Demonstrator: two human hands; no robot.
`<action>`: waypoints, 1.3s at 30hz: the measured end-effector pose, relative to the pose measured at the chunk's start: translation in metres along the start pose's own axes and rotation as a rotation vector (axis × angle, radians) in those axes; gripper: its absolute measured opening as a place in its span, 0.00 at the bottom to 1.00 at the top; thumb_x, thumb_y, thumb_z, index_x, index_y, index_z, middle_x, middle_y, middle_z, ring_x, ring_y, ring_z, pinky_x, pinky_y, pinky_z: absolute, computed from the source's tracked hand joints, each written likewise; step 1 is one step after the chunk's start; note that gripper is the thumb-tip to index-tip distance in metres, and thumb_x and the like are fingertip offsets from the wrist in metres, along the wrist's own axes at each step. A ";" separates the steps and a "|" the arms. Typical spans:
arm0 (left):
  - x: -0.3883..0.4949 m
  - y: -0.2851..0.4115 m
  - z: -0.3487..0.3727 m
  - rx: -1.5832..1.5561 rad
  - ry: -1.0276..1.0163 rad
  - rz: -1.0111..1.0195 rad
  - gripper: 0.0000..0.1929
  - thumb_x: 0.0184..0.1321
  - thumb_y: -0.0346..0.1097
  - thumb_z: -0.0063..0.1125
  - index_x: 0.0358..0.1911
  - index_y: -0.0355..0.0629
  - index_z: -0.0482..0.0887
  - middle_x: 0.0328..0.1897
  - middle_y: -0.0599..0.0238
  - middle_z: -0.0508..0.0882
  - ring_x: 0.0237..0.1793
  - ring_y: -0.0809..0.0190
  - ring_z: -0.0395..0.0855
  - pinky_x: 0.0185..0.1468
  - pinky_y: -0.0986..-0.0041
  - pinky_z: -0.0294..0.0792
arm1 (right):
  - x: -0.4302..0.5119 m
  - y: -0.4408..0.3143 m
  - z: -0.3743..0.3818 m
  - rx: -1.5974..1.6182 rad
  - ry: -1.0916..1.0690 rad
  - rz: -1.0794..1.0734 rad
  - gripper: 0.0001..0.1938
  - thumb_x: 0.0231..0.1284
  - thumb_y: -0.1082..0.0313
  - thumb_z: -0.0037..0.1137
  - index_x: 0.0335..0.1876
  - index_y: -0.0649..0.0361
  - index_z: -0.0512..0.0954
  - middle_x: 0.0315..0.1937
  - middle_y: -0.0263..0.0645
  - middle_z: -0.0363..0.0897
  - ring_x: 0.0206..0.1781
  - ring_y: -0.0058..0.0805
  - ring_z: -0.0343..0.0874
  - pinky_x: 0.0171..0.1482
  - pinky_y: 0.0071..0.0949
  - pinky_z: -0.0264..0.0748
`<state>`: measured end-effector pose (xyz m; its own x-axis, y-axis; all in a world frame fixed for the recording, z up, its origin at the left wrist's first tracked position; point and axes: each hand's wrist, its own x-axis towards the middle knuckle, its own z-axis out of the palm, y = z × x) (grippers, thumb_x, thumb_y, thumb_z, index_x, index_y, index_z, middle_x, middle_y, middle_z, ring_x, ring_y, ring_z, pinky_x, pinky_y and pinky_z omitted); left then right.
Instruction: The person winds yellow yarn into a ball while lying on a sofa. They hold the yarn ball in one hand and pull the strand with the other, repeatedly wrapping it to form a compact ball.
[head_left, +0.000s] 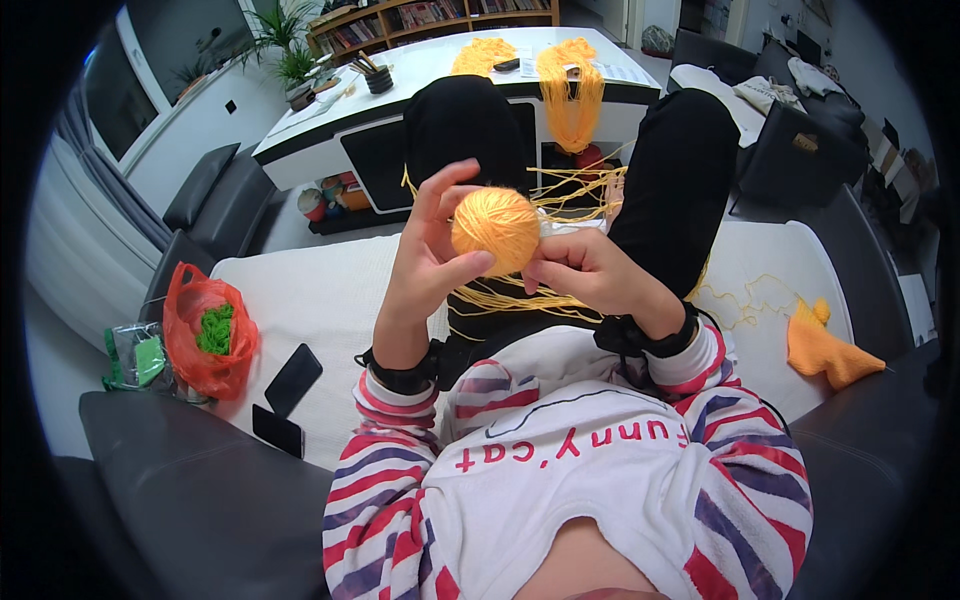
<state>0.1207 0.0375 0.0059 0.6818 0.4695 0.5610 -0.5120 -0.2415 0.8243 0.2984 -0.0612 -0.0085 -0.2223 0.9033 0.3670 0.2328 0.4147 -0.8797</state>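
A round ball of yellow-orange yarn (495, 230) is held up in my left hand (435, 251), with the thumb at its lower front and fingers at its side and back. My right hand (585, 271) is at the ball's lower right, thumb and forefinger pinched together; the strand between them is too fine to make out. Loose yellow yarn strands (517, 298) stretch around my two raised knees, in dark trousers, with more strands (577, 187) between the legs. An orange knitted piece (829, 349) lies on the sofa to the right, with loose yarn beside it.
Yellow skeins (571, 90) lie on the white table (420, 56) ahead, one hanging over its edge. A black pen holder (379, 80) stands there. On the sofa's left are a red plastic bag (247, 330) with green yarn (215, 330) and two dark phones (293, 380).
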 end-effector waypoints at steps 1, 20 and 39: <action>0.000 0.001 0.000 -0.010 -0.029 -0.008 0.36 0.47 0.29 0.62 0.61 0.39 0.59 0.51 0.60 0.72 0.53 0.64 0.71 0.58 0.72 0.64 | -0.002 -0.001 -0.001 0.029 0.003 -0.001 0.10 0.60 0.67 0.47 0.31 0.63 0.78 0.18 0.26 0.70 0.18 0.11 0.60 0.22 0.13 0.55; -0.008 -0.009 0.023 -0.365 0.082 -0.166 0.37 0.45 0.45 0.62 0.56 0.31 0.63 0.42 0.56 0.78 0.33 0.67 0.81 0.23 0.83 0.72 | 0.009 0.015 -0.025 0.095 -0.274 0.192 0.10 0.61 0.65 0.47 0.33 0.62 0.77 0.20 0.24 0.68 0.20 0.09 0.60 0.23 0.13 0.56; -0.006 -0.008 0.015 0.051 0.001 -0.199 0.34 0.51 0.34 0.59 0.61 0.42 0.57 0.44 0.63 0.72 0.36 0.72 0.75 0.32 0.85 0.71 | 0.017 -0.030 -0.001 -0.164 0.207 -0.117 0.08 0.66 0.66 0.43 0.37 0.63 0.69 0.24 0.29 0.66 0.25 0.11 0.63 0.28 0.12 0.61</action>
<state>0.1283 0.0236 -0.0033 0.7661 0.5132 0.3868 -0.3402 -0.1868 0.9216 0.2885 -0.0584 0.0246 -0.0623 0.8446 0.5318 0.3707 0.5143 -0.7734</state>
